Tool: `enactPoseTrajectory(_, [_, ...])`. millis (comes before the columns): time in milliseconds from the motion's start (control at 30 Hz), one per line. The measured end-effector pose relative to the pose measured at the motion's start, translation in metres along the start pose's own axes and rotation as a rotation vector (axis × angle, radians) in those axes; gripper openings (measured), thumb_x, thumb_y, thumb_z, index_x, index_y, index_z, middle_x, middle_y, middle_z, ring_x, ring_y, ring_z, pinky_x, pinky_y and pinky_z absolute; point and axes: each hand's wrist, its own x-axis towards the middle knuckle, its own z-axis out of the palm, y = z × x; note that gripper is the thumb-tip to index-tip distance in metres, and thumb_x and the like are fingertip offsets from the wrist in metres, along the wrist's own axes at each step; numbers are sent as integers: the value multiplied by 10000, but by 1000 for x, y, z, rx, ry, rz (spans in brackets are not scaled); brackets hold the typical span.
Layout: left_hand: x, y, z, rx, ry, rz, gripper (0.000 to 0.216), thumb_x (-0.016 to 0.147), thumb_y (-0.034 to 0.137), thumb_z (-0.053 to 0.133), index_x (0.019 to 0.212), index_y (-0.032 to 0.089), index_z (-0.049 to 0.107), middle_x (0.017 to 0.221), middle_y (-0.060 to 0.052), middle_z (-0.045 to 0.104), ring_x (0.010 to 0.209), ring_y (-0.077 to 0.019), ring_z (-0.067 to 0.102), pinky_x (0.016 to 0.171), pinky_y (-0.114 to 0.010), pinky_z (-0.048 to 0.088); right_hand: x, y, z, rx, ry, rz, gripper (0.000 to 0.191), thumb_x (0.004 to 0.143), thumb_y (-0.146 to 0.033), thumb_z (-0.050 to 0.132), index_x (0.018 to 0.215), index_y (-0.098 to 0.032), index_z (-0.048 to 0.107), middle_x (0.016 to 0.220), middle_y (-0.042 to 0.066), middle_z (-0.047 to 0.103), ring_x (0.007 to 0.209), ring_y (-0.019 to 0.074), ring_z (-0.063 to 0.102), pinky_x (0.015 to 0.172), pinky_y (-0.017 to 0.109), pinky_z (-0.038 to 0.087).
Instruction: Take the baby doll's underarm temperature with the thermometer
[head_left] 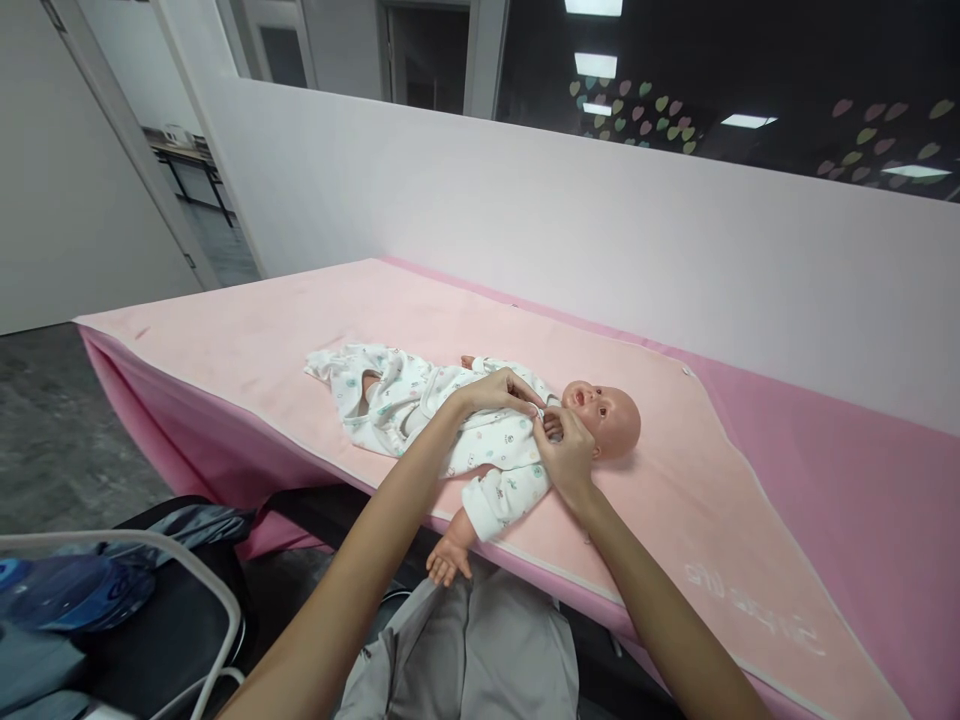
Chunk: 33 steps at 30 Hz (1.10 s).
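Observation:
A bald baby doll [619, 422] lies on its back on a pink-covered table, its head toward the right. It wears a white printed romper [487, 440], which gapes open around the legs. At the doll's upper chest, my left hand [501, 390] pinches the romper's edge near the neckline. My right hand [568, 447] meets it there, fingers curled and pressed on the same cloth just below the doll's chin. Whatever fastening lies between the fingertips is too small to make out. One doll arm [454, 545] hangs over the table's front edge.
The table's pale pink cover [247, 320] lies over a darker pink cloth [847, 480]. Behind it runs a white wall [420, 190] with dark glass above. A chair [202, 600] at lower left holds a blue-tinted plastic bottle [75, 590].

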Motion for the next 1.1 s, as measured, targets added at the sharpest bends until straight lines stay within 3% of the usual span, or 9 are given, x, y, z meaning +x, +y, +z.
enactPoseTrajectory(367, [0, -3, -1, -21, 12, -1, 370, 621, 333, 747, 923, 122, 711, 880, -99, 709, 826, -186, 637, 736, -263, 479, 0, 2, -3, 57, -31, -29, 95, 806, -234, 518, 804, -187, 601, 685, 13, 615, 551, 114, 548, 574, 249, 494])
enactPoseTrajectory(700, [-1, 2, 2, -95, 0, 27, 316, 619, 303, 752, 860, 103, 709, 763, -76, 690, 704, -136, 600, 671, -240, 445, 3, 0, -6, 91, -55, -64, 139, 839, -187, 469, 801, -194, 603, 739, 24, 645, 677, 143, 585, 649, 270, 475])
enactPoseTrajectory(1100, [-1, 8, 3, -142, -46, 47, 261, 643, 282, 738, 833, 111, 688, 771, -43, 661, 746, -125, 581, 707, -229, 424, 6, -5, -9, 155, -165, 106, 146, 857, -209, 413, 803, -189, 547, 773, 26, 601, 721, 152, 559, 674, 269, 441])
